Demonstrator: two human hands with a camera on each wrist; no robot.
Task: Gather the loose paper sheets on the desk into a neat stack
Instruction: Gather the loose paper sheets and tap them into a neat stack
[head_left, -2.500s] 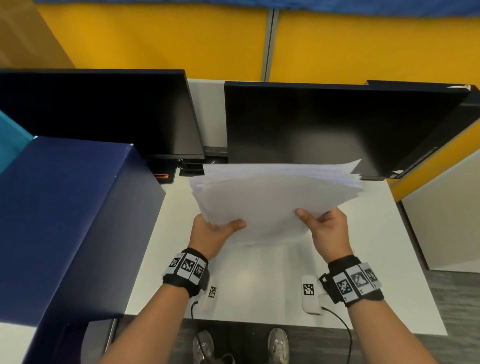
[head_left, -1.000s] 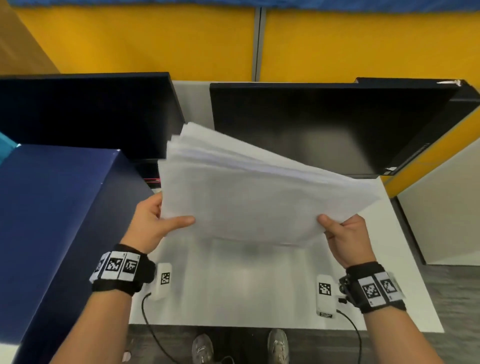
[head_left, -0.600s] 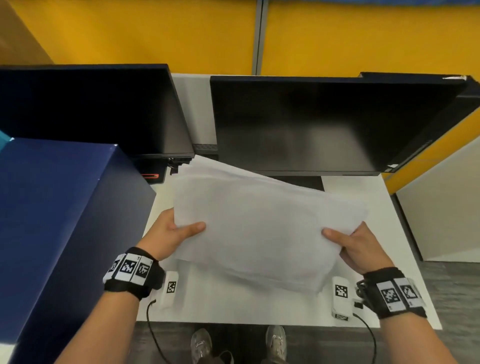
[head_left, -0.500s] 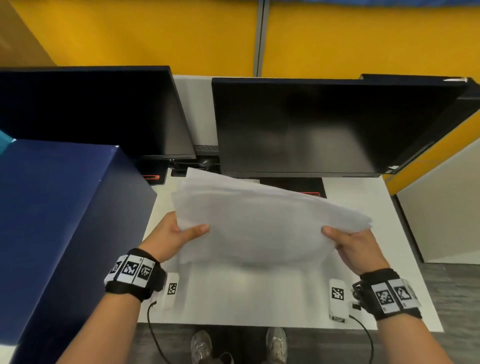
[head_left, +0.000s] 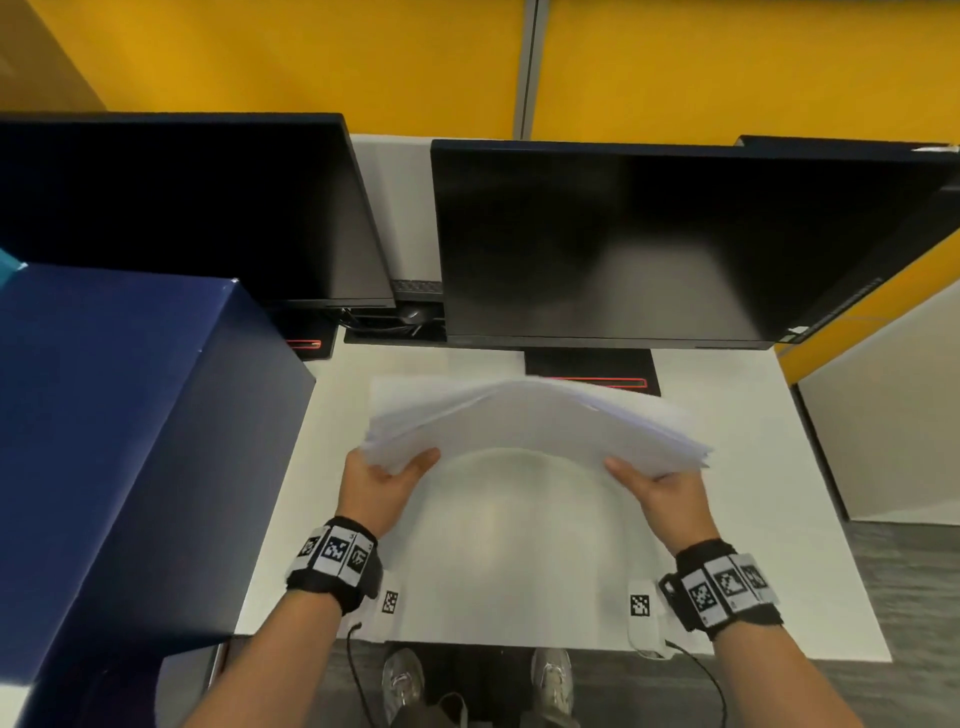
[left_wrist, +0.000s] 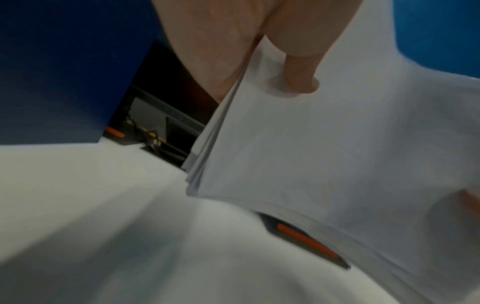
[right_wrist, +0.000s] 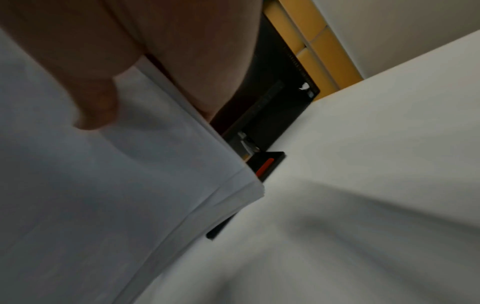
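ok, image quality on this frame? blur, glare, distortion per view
Head view: mostly sharp, wide-angle bend at the monitor edges, soft glare on the desk below the paper stack. Left wrist view: motion-smeared desk, paper edges soft, thumb readable. Right wrist view: dim, heavily smeared desk, right hand dark and out of focus.

Yellow partition panels are seen at twelve o'clock, a grey floor at four, a navy cabinet at nine.

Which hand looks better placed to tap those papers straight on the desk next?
Neither clearly: left hand and right hand each pinch an end of the paper stack above the desk.
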